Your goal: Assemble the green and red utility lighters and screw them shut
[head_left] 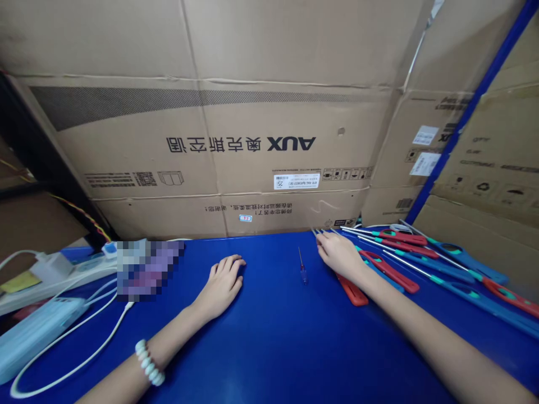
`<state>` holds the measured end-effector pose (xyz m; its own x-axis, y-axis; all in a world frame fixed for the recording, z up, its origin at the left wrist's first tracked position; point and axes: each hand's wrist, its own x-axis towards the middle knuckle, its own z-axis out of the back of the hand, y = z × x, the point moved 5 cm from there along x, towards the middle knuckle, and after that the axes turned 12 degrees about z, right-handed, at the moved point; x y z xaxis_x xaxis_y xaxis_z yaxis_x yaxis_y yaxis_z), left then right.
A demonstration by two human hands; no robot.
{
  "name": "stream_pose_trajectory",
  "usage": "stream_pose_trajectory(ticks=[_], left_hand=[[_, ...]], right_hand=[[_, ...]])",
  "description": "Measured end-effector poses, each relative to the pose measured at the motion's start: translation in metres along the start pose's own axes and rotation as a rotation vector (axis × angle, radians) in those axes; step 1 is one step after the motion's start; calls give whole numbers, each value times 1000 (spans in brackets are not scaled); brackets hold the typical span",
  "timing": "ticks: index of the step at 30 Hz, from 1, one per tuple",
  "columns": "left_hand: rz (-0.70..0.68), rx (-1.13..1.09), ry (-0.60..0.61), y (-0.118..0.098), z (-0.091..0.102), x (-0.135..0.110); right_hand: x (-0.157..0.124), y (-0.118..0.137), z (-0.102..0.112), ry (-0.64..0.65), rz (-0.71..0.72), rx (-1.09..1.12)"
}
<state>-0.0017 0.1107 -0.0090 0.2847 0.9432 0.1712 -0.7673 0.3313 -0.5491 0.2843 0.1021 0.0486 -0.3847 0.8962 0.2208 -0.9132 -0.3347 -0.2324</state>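
My left hand [223, 283] lies flat on the blue table [269, 342], fingers slightly curled and apart, holding nothing. A white bead bracelet [149, 362] sits on that wrist. My right hand [339, 255] rests on a row of long screwdrivers [404, 252] with red and teal handles, its fingertips on their metal shafts near the table's back edge. Whether it grips one I cannot make out. A small screwdriver with a clear blue handle [302, 269] lies alone between my hands.
Large cardboard boxes [236, 146] wall off the back of the table. At the left lie a white power strip [54, 278], a pale blue power bank [37, 331] and white cables [84, 359]. A blue shelf post [463, 112] rises at right.
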Motion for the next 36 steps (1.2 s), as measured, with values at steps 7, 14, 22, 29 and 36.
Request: stream_pose_trajectory(ticks=[7,14,22,29,36], left_hand=[[-42,407,107,12,-17,4],[-97,438,134,15,-18,5],[-82,408,149,11,-16,3],[-81,143,-76,1,10,-3],[-31,41,-234,2,25,-3]], right_hand=[[-5,-43,-10,151,-198,-22],[-19,-87,-12,246,-352,-38],[-31,-110,-26,358,-442,-14],[-31,-116,-37,385,-428,-7],[-31,-125,-45,400,-421,-7]])
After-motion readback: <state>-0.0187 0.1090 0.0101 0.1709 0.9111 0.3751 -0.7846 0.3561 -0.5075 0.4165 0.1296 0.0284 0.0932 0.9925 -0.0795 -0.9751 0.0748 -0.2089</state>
